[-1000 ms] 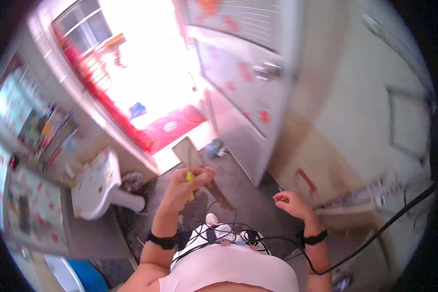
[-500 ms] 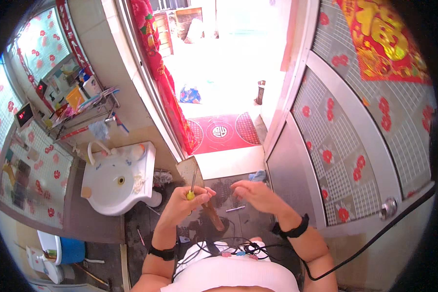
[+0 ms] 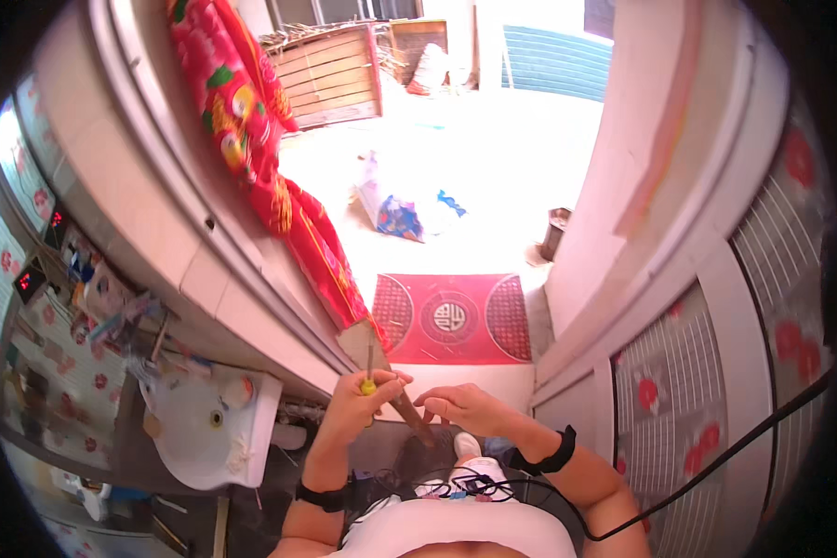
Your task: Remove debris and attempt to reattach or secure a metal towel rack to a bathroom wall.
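My left hand [image 3: 347,411] is closed around the yellow handle of a screwdriver [image 3: 370,385], its thin metal shaft pointing up and away from me. A long brown strip [image 3: 411,415] slants down just below that hand's fingertips; whether the hand holds it too, I cannot tell. To the right, my right hand [image 3: 467,407] reaches toward the left one with its fingers stretched out and slightly apart, nothing visible in them. A small gap separates the two hands.
Ahead is a bright doorway with a red patterned mat [image 3: 451,318] and a red floral curtain [image 3: 284,205] on its left. A white washbasin [image 3: 191,456] stands at left, a panelled door [image 3: 665,391] at right. A black cable [image 3: 707,474] runs beside my right arm.
I have moved forward toward the doorway; the mat now appears nearer and the washbasin has dropped lower left. My left hand keeps the screwdriver; my right hand has come slightly closer to it.
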`<state>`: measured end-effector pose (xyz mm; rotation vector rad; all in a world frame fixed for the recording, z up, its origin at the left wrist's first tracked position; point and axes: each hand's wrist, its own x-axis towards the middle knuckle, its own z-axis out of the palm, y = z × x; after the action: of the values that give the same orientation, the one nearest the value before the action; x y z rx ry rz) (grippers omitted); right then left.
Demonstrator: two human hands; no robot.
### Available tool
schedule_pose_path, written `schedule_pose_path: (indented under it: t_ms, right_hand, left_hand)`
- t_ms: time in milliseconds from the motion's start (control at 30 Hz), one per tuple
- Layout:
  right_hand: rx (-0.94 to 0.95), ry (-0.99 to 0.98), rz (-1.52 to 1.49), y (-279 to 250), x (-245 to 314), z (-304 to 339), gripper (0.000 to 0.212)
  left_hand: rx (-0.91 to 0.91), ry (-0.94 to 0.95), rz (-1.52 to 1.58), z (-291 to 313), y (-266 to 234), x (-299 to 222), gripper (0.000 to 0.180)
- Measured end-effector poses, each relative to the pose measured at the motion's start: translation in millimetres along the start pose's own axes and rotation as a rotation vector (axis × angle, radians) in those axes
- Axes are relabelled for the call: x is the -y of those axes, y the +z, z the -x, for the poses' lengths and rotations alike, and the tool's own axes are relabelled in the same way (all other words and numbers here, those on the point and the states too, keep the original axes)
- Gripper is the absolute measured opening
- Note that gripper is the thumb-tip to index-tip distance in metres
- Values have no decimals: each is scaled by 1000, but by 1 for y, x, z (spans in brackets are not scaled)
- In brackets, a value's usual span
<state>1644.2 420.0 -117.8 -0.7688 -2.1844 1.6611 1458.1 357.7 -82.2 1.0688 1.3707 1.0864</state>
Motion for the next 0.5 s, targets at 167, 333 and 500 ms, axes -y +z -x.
schedule_pose_path:
  t_ms: [167, 333, 500]
  right_hand:
    - [175, 44, -121, -95, 19, -71, 24]
    - [97, 109, -278, -163, 11, -129, 19]
    - [55, 100, -514, -235, -15, -213, 19]
  left_hand:
    - [-126, 0, 17, -97, 8, -46, 17]
    - [-163, -21, 118, -190, 3, -75, 14]
    - [-112, 80, 208, -292, -21, -80, 16]
